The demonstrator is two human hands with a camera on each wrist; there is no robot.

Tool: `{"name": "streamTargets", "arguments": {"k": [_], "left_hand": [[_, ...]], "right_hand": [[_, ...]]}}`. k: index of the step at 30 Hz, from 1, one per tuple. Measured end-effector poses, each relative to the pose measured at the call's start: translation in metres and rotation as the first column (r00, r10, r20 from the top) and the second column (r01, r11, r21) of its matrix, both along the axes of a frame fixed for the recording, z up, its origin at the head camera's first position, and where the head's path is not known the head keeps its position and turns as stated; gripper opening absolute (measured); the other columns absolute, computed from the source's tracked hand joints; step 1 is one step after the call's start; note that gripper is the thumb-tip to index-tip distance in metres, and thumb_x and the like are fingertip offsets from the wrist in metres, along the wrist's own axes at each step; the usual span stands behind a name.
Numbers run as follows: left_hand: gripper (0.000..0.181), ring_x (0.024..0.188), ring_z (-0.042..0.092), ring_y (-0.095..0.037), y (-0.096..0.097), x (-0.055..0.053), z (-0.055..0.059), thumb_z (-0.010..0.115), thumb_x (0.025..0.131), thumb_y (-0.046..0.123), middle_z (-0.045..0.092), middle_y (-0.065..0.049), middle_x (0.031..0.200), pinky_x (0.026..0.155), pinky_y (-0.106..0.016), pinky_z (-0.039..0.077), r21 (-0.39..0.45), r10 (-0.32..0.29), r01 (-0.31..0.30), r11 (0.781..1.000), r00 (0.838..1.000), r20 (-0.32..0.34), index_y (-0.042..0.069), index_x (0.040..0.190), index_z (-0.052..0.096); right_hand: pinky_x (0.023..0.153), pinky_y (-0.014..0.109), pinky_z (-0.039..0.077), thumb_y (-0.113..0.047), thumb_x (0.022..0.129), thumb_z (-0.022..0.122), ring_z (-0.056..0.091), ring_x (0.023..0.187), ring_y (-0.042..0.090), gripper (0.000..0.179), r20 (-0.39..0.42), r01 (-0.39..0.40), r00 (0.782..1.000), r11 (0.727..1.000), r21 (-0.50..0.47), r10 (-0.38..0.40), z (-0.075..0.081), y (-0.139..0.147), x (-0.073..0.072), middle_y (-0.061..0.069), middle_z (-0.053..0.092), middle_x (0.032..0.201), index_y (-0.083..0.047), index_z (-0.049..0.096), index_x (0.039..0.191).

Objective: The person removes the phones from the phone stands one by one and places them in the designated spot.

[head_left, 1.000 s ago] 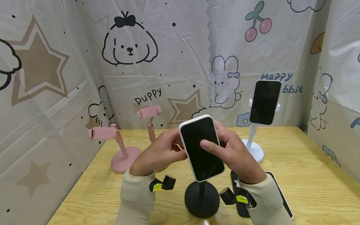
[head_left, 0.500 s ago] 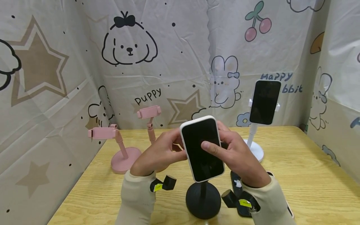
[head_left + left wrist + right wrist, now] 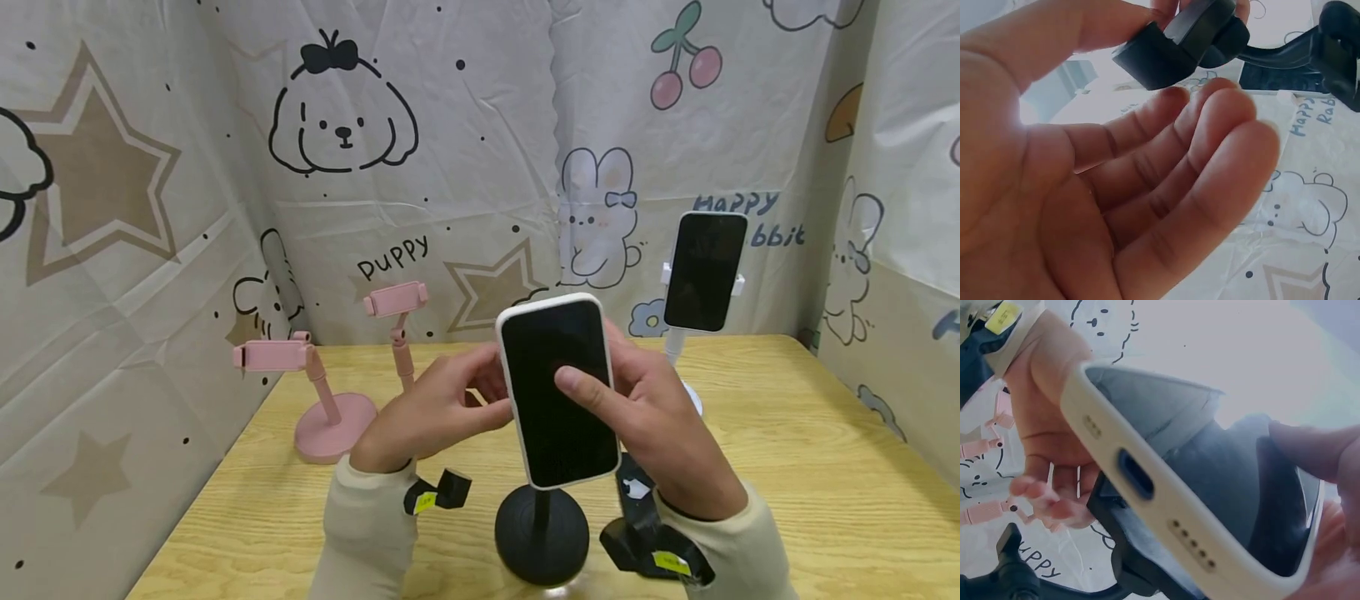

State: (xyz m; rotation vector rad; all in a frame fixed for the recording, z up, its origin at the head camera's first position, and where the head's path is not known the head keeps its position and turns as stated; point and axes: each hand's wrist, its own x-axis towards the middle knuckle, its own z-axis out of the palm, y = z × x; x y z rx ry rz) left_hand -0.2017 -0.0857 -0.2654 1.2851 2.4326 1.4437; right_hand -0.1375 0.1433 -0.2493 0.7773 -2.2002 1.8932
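Note:
My right hand [image 3: 652,408] holds a phone in a white case [image 3: 558,417], thumb laid across its dark screen and fingers behind it. Directly behind the phone is the black clamp [image 3: 1132,537] of a phone stand whose round base [image 3: 542,546] rests on the table. My left hand [image 3: 442,400] is at the phone's left side. In the left wrist view its thumb touches the end of the black clamp [image 3: 1179,47], while its other fingers [image 3: 1210,187] extend loosely below without wrapping around anything. From the head view the phone hides the clamp.
Two pink phone stands [image 3: 330,417] stand at the back left. A white stand at the back right bears another phone [image 3: 707,271]. Partly under my right forearm lies a dark phone [image 3: 636,483]. A printed cloth [image 3: 487,125] walls in the wooden table [image 3: 810,483].
The phone in my right hand has shifted right and slightly up, with the right forearm moving rightward. My left hand and the black stand's base have hardly moved.

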Motion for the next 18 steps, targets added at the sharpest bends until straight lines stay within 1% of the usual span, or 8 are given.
{"name": "streamTargets", "arguments": {"k": [3,7,9,14,18], "left_hand": [[0.015,0.076,0.062,-0.013,0.003,0.001,-0.001,0.066,0.09,0.017,0.065,0.003,0.086,0.067,-0.031,0.053,-0.026,0.008,-0.009,1.0,1.0,-0.018,0.015,0.105,0.062],[0.015,0.075,0.061,-0.012,0.006,0.002,0.0,0.067,0.09,0.02,0.064,0.003,0.083,0.065,-0.029,0.052,-0.049,0.059,-0.061,0.997,0.997,-0.044,0.012,0.102,0.062],[0.015,0.074,0.061,-0.012,0.007,0.003,0.0,0.068,0.09,0.02,0.064,0.003,0.082,0.064,-0.029,0.052,-0.047,0.087,-0.09,0.995,0.995,-0.052,0.012,0.101,0.063],[0.009,0.071,0.06,-0.012,0.002,0.004,0.002,0.067,0.09,0.018,0.064,0.003,0.078,0.064,-0.031,0.053,-0.017,0.148,-0.149,0.989,0.988,-0.044,0.013,0.098,0.066],[0.009,0.071,0.061,-0.014,-0.005,0.002,0.002,0.067,0.09,0.017,0.065,0.002,0.078,0.066,-0.032,0.053,0.006,0.189,-0.189,0.982,0.982,-0.017,0.013,0.097,0.066]], "right_hand": [[0.079,0.045,0.055,-0.02,0.099,0.055,0.061,0.106,0.03,0.037,0.028,0.05,0.998,0.999,-0.018,-0.049,0.001,0.002,0.003,0.008,0.056,0.126,-0.013,0.053,0.135],[0.086,0.041,0.052,-0.025,0.1,0.053,0.059,0.112,0.028,0.038,0.069,0.118,0.991,0.991,-0.062,-0.114,0.003,0.005,0.006,0.009,0.059,0.126,-0.009,0.054,0.134],[0.088,0.038,0.052,-0.026,0.1,0.053,0.058,0.114,0.028,0.038,0.075,0.142,0.988,0.985,-0.094,-0.135,0.004,0.006,0.008,0.011,0.059,0.126,-0.009,0.054,0.134],[0.087,0.035,0.053,-0.024,0.099,0.054,0.052,0.117,0.029,0.036,0.056,0.173,0.985,0.967,-0.186,-0.165,0.006,0.011,0.008,0.014,0.058,0.125,-0.005,0.057,0.131],[0.084,0.035,0.054,-0.024,0.099,0.055,0.054,0.114,0.029,0.037,0.057,0.203,0.979,0.953,-0.224,-0.195,0.006,0.017,0.006,0.015,0.058,0.124,-0.005,0.056,0.131]]}}
